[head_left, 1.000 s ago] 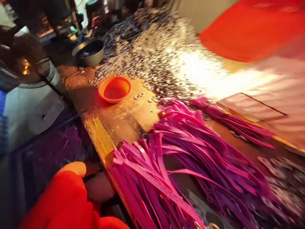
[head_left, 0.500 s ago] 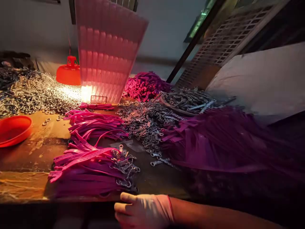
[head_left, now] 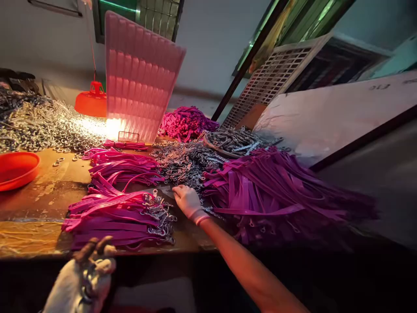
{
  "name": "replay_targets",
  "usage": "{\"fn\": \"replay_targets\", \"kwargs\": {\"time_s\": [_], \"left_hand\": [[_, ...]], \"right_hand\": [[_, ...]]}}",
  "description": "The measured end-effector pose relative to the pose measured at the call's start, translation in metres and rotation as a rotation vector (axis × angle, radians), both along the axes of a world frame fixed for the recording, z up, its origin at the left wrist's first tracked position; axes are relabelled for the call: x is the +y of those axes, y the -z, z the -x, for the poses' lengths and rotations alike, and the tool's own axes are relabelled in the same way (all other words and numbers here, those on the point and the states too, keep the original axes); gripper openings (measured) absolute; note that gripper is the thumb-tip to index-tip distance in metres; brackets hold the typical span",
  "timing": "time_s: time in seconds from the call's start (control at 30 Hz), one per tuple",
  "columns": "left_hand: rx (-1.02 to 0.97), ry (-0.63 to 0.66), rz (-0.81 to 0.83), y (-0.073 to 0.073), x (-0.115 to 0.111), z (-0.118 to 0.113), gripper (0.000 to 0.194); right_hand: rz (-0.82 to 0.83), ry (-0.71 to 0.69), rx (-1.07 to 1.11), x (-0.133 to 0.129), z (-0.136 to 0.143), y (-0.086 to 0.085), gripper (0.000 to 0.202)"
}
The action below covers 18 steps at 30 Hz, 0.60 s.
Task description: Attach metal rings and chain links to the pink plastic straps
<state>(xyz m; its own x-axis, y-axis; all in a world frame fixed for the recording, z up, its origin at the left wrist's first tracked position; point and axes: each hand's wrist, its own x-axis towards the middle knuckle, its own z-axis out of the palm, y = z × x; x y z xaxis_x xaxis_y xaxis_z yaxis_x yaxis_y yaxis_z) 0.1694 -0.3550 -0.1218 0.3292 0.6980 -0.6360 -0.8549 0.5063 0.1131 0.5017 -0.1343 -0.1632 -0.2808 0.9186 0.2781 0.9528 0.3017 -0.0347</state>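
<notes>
My left hand (head_left: 83, 278), in a pale glove with dark fingertips, is at the lower left below the table edge, its fingers curled around metal rings (head_left: 87, 287). My right hand (head_left: 187, 201) reaches over the table with fingertips pressed together beside a pile of metal clasps (head_left: 185, 163); what they hold, if anything, is too small to tell. Left of it lie pink straps (head_left: 114, 213) with metal clasps (head_left: 161, 217) on their right ends. A large heap of purple straps (head_left: 260, 187) lies to its right.
A red lamp (head_left: 91, 103) lights a heap of metal rings (head_left: 42, 126) at the back left. A red bowl (head_left: 19, 169) sits at the left. A ribbed translucent sheet (head_left: 138, 78) stands behind the straps, with another magenta bundle (head_left: 189, 123) beyond.
My right hand has moved from the table's front edge up to the clasp pile. My left hand has come into view with rings in it. The view has shifted to the right.
</notes>
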Motion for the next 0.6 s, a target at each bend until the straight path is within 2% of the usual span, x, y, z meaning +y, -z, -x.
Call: {"fn": "replay_targets", "kwargs": {"time_s": [0.1, 0.13, 0.2, 0.3, 0.4, 0.53, 0.6], "left_hand": [[-0.031, 0.162, 0.017, 0.003, 0.014, -0.044, 0.015], [-0.017, 0.172, 0.020, 0.002, 0.018, -0.053, 0.014], [0.029, 0.152, 0.047, -0.002, 0.026, -0.059, 0.014], [-0.020, 0.165, 0.059, -0.012, 0.041, -0.051, 0.016], [-0.139, 0.142, 0.031, -0.024, 0.059, -0.042, 0.022], [-0.122, -0.074, 0.041, -0.033, 0.083, -0.037, 0.037], [-0.140, -0.135, 0.040, -0.032, 0.090, -0.033, 0.038]], "right_hand": [[0.011, 0.026, -0.061, 0.030, 0.011, -0.015, 0.029], [0.008, 0.034, -0.073, 0.041, 0.015, -0.021, 0.030], [-0.001, 0.050, -0.091, 0.065, 0.022, -0.032, 0.033], [0.003, 0.036, -0.121, 0.098, 0.032, -0.042, 0.033], [0.029, -0.019, -0.130, 0.123, 0.045, -0.036, 0.031], [0.069, -0.074, -0.057, 0.142, 0.053, -0.014, 0.018], [0.062, -0.085, 0.033, 0.143, 0.050, -0.010, 0.027]]}}
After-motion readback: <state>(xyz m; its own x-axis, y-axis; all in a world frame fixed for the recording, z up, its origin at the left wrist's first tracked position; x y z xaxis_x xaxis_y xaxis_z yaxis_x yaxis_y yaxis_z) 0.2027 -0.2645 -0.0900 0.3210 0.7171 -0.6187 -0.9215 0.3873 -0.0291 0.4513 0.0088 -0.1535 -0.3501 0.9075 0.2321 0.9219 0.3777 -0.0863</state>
